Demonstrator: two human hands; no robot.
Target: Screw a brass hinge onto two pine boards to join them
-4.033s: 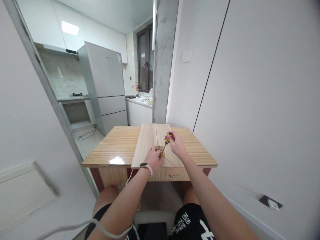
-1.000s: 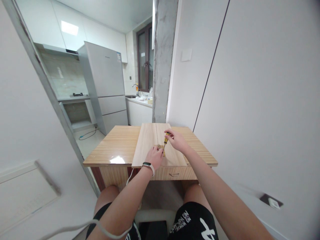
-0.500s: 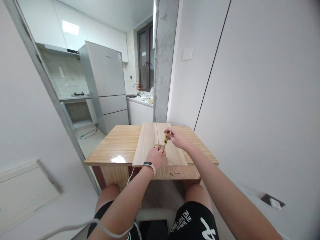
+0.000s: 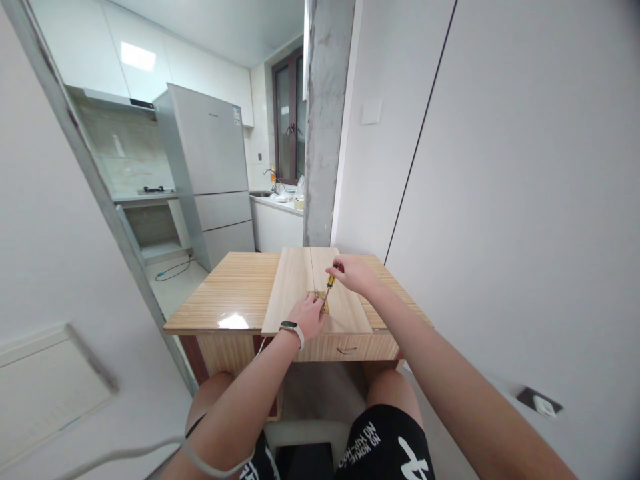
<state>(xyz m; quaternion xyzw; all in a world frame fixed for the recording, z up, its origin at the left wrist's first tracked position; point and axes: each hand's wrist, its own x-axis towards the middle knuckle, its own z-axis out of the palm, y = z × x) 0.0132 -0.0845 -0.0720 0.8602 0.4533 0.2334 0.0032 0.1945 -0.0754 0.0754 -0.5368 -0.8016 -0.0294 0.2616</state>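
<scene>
My right hand [image 4: 350, 273] grips the top of a screwdriver [image 4: 331, 280] with a yellow-and-black handle, its fingers closed round the end. The shaft slants down and left to a brass-coloured metal fitting [image 4: 325, 309] on a pale wooden board [image 4: 290, 293]. Beside the tip, my left hand [image 4: 307, 315] rests low on the board, its bent fingers pressed together against the fitting. What those fingertips pinch, if anything, is too small to make out. The fitting is partly hidden by this hand and lies by a dark seam running along the board.
The board lies across a striped wooden desk [image 4: 220, 293] with a drawer [image 4: 345, 349] at its front. A white cable [image 4: 115, 459] crosses by my left forearm. A wall [image 4: 500, 200] stands close on the right; a fridge [image 4: 210, 147] is beyond the doorway.
The view has shifted slightly. My right hand has changed its hold a little at the top of the screwdriver handle; the left hand stays at the fitting.
</scene>
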